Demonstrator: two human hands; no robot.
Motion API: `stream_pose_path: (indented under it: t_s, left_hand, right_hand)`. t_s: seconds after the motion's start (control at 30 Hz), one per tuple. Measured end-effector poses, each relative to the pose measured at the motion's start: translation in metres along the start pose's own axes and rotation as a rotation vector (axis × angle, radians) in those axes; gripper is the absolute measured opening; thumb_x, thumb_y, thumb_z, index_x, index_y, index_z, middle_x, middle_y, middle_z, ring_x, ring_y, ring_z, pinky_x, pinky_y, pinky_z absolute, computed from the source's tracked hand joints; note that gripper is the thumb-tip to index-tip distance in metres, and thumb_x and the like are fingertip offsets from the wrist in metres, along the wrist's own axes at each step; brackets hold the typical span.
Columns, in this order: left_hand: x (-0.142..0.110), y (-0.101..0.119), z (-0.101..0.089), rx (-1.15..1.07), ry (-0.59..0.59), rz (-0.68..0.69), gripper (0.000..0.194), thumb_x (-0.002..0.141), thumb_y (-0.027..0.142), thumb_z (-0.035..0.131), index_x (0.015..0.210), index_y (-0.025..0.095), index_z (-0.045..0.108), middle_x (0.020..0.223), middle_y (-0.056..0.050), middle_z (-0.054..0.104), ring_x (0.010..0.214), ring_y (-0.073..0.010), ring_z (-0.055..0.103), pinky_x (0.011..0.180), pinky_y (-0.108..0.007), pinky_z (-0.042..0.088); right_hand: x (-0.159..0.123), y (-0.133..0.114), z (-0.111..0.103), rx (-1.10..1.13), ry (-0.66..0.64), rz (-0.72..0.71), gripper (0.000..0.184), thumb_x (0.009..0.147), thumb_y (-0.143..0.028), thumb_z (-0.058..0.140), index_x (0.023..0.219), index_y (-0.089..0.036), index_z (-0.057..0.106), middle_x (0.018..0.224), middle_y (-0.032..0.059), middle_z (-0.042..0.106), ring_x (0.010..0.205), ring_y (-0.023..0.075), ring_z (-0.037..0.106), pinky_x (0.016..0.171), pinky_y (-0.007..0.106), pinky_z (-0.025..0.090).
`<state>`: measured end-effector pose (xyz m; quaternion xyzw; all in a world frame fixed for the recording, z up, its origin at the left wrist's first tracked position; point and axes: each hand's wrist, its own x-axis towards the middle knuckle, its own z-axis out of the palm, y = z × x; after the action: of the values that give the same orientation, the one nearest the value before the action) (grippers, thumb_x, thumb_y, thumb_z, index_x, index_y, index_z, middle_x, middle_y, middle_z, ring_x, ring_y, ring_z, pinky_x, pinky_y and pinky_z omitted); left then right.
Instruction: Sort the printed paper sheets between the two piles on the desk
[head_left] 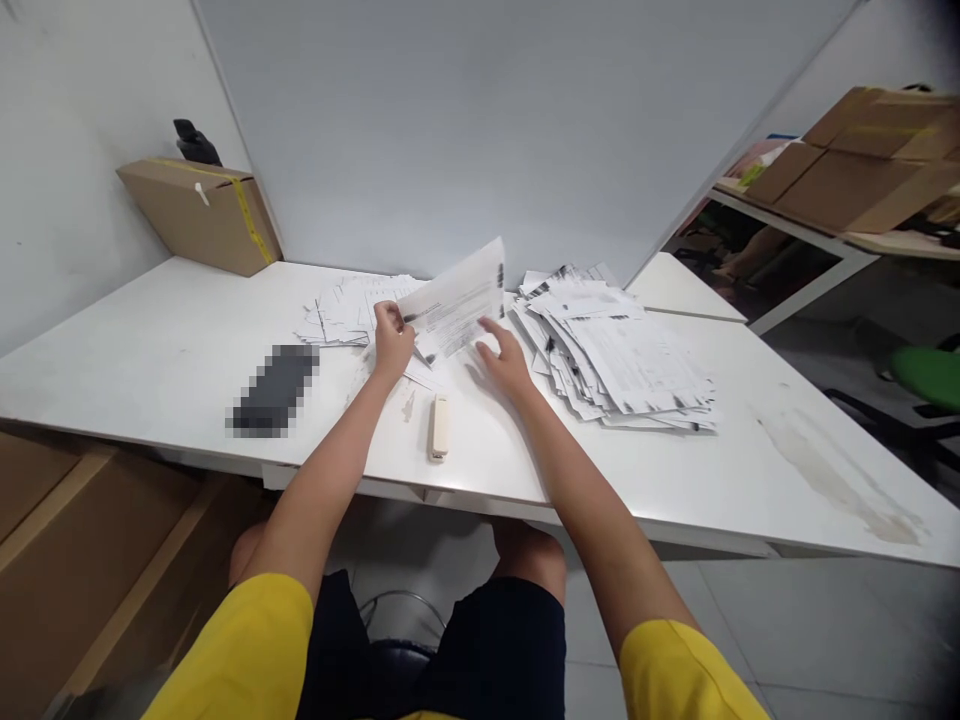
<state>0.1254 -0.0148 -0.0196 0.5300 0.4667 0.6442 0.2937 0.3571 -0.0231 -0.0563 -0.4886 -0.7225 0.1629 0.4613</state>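
My left hand (394,338) is closed in a pinch on the left edge of a printed paper (465,295), which is tilted up above the table. At the paper's lower right side, my right hand (504,360) has its thumb and fingers apart; whether a fingertip touches the sheet I cannot tell. A cream stapler (440,427) lies on the table between my forearms. To the right of my right hand is a thick, untidy pile of printed papers (630,360). A lower spread of papers (341,310) lies behind and left of my left hand.
The white table (187,350) meets a grey partition (517,130) at the back. On its left are a blurred-out dark object (274,392) and a cardboard box (206,215). More cardboard boxes (862,165) sit on another table at right, near a green seat (926,375).
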Motion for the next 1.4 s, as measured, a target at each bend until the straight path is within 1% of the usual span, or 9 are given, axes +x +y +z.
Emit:
stream_pose_path:
  t_s: [0.1,0.17,0.37,0.57,0.83,1.0,1.17,1.3,1.4]
  left_hand:
    - [0.003,0.0,0.0,-0.144,0.06,0.092,0.037,0.076,0.003,0.058,0.1,0.026,0.041,0.089,0.002,0.055,0.082,-0.0117,0.061,0.074,-0.023,0.049]
    - [0.003,0.0,-0.001,-0.175,0.053,0.134,0.033,0.08,0.008,0.06,0.102,0.026,0.043,0.089,0.001,0.057,0.083,-0.0121,0.062,0.075,-0.023,0.05]
    - [0.001,-0.01,-0.001,-0.12,-0.087,0.086,0.03,0.086,0.025,0.06,0.113,0.026,0.049,0.091,-0.001,0.064,0.088,-0.0158,0.066,0.084,-0.03,0.054]
    - [-0.001,-0.024,0.002,-0.018,-0.247,-0.064,0.033,0.084,0.023,0.057,0.117,0.021,0.057,0.117,-0.008,0.07,0.113,-0.0223,0.067,0.104,-0.04,0.052]
    - [-0.005,-0.025,0.003,0.038,-0.396,-0.073,0.038,0.087,0.028,0.058,0.124,0.019,0.062,0.131,-0.012,0.07,0.128,-0.0271,0.063,0.116,-0.048,0.045]
    - [-0.001,-0.02,0.005,-0.082,-0.418,-0.103,0.041,0.082,0.043,0.069,0.115,0.017,0.064,0.121,-0.012,0.074,0.122,-0.029,0.066,0.108,-0.046,0.051]
    - [-0.014,-0.004,0.011,-0.28,-0.838,-0.217,0.061,0.082,0.068,0.065,0.122,0.021,0.064,0.122,-0.014,0.073,0.11,-0.0276,0.071,0.096,-0.043,0.056]
    - [-0.036,0.014,0.015,0.07,-1.117,-0.11,0.05,0.079,0.058,0.072,0.115,0.022,0.073,0.119,-0.012,0.074,0.111,-0.0302,0.069,0.099,-0.045,0.053]
    - [-0.05,0.029,0.016,0.303,-1.132,0.049,0.032,0.08,0.045,0.074,0.103,0.023,0.077,0.116,-0.009,0.075,0.112,-0.0307,0.066,0.103,-0.046,0.049]
  right_hand:
    - [0.003,0.004,-0.008,0.066,0.329,0.04,0.083,0.089,-0.06,0.059,0.16,-0.029,0.029,0.159,0.0134,0.043,0.143,0.0324,0.045,0.119,0.058,0.035]
    - [0.004,0.007,-0.013,0.11,0.395,0.061,0.091,0.086,-0.065,0.063,0.161,-0.031,0.023,0.164,0.0129,0.034,0.148,0.0317,0.039,0.121,0.056,0.034]
    - [0.007,0.013,-0.009,0.478,0.254,0.18,0.064,0.082,-0.06,0.065,0.134,-0.025,0.052,0.135,0.0116,0.064,0.129,0.0264,0.059,0.112,0.046,0.047]
    - [0.007,0.015,-0.002,0.668,0.247,0.304,0.04,0.071,-0.036,0.066,0.109,-0.026,0.061,0.119,0.0046,0.073,0.116,0.0214,0.066,0.111,0.041,0.049]
    - [0.008,0.02,-0.009,0.573,0.241,0.32,0.032,0.071,-0.034,0.063,0.101,-0.026,0.064,0.109,0.0039,0.075,0.115,0.021,0.066,0.108,0.042,0.05]
    - [0.009,0.008,-0.04,0.411,0.325,0.268,0.029,0.071,-0.036,0.067,0.097,-0.023,0.065,0.102,0.006,0.073,0.104,0.0239,0.067,0.103,0.047,0.052]
    - [-0.079,-0.061,-0.091,0.495,0.62,0.24,0.039,0.079,-0.043,0.068,0.114,-0.025,0.068,0.113,0.0057,0.073,0.115,0.0238,0.066,0.107,0.045,0.051]
    - [-0.214,-0.12,-0.097,0.596,0.49,0.554,0.039,0.072,-0.043,0.081,0.106,-0.026,0.073,0.108,0.005,0.078,0.106,0.0253,0.071,0.098,0.042,0.056]
    - [-0.284,-0.135,-0.089,0.577,0.254,0.825,0.041,0.069,-0.048,0.085,0.1,-0.023,0.075,0.1,0.0077,0.079,0.092,0.0278,0.073,0.084,0.042,0.059]
